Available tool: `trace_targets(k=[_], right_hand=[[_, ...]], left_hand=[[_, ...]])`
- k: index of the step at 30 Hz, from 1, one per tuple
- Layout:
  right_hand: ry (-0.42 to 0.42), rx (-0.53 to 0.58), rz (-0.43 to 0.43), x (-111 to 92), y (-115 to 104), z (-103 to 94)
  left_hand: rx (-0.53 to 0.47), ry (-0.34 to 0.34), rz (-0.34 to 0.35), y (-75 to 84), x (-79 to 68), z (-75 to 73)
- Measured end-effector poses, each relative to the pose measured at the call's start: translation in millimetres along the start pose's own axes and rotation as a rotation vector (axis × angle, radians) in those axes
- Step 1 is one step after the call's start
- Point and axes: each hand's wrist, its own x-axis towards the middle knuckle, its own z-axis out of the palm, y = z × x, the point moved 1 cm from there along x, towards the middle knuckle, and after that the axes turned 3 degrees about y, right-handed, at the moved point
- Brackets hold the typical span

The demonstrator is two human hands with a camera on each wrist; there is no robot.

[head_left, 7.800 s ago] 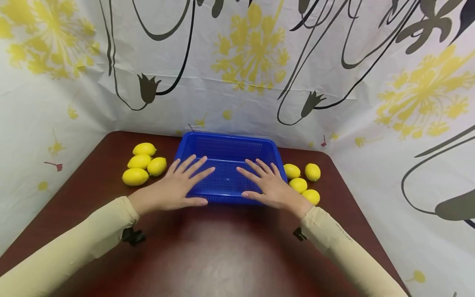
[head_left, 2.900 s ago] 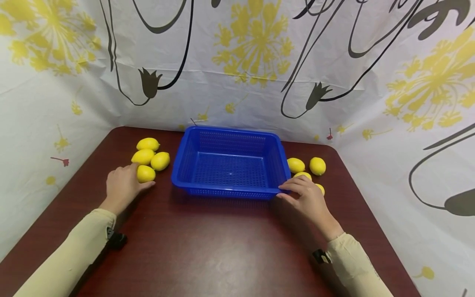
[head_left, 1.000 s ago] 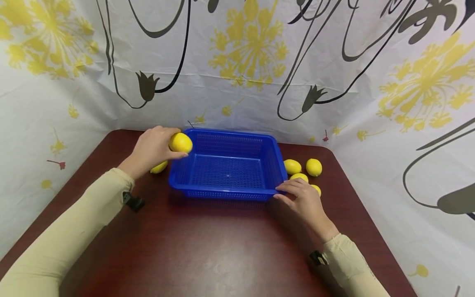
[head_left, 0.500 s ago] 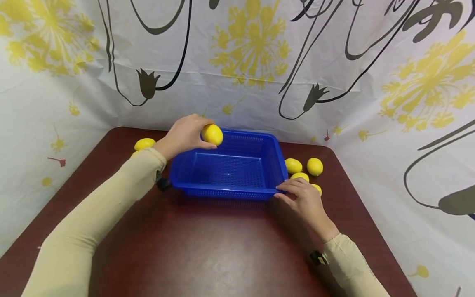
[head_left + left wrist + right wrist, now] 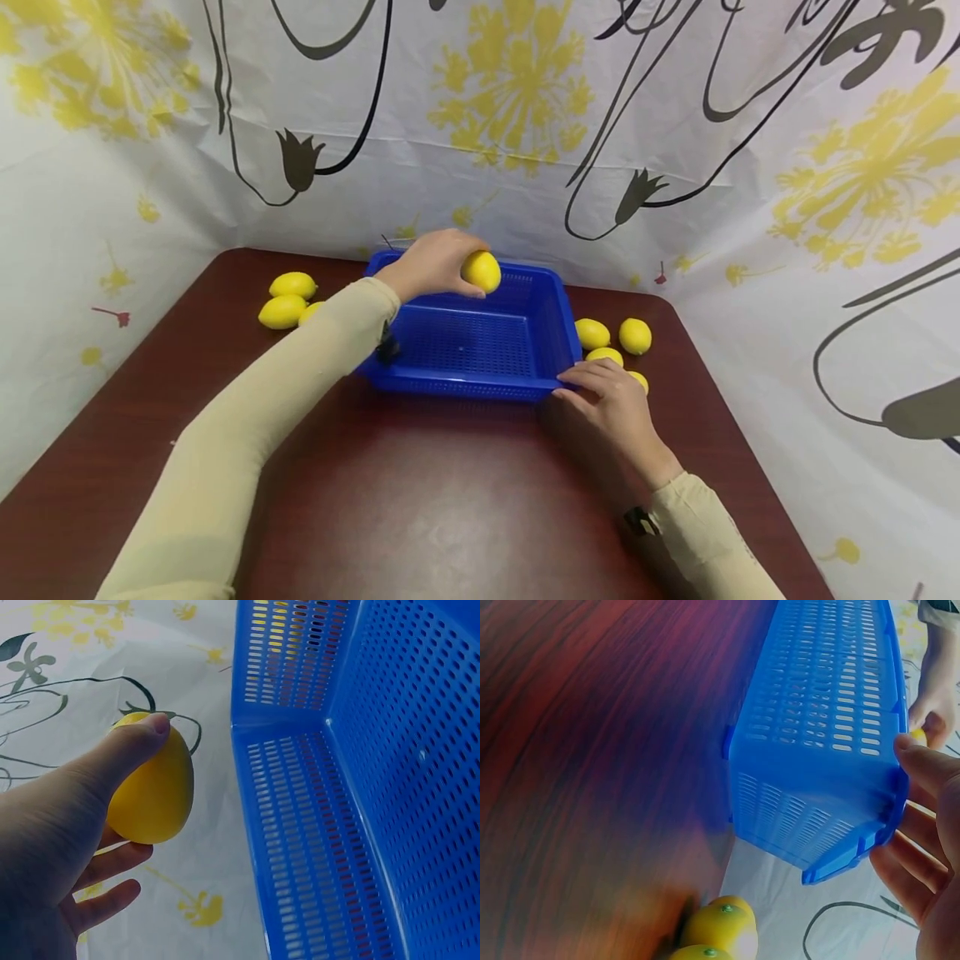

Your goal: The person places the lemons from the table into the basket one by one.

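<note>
My left hand (image 5: 431, 265) grips a yellow lemon (image 5: 482, 272) above the rear part of the blue plastic basket (image 5: 450, 387). In the left wrist view the thumb lies along the upper side of this lemon (image 5: 154, 799), with fingers curled behind it, and the perforated basket wall (image 5: 300, 847) is to the right. My right hand (image 5: 618, 408) pinches the basket's rim at its near right corner. The right wrist view shows the thumb at the rim's edge and the fingers curled around the corner. No lemon shows in the visible part of the basket's floor.
Left of the basket lie a few lemons (image 5: 283, 312), partly covered by the left sleeve (image 5: 285, 392). Several lemons (image 5: 592, 334) lie on the right, one partly behind the right hand. The dark red-brown table (image 5: 442, 483) meets a patterned white cloth (image 5: 450, 192) behind and at both sides.
Earlier both hands were spread over the basket. My left hand then took a lemon from the left group, lifted it and moved it rightward over the basket. The right hand stays on the rim.
</note>
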Motion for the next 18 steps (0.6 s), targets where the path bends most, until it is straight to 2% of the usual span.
trace_targets(k=[9, 15, 18], right_hand=[[0.019, 0.019, 0.017, 0.5, 0.0, 1.6], [0.016, 0.019, 0.022, -1.1, -0.9, 2.0], [0.013, 0.010, 0.025, -2.7, -0.6, 2.1]], left_hand=[[-0.107, -0.092, 0.053, 11.8, 36.2, 23.3], [-0.088, -0.154, 0.068, 21.1, 49.7, 41.6], [-0.080, -0.159, 0.082, 24.3, 55.5, 51.1]])
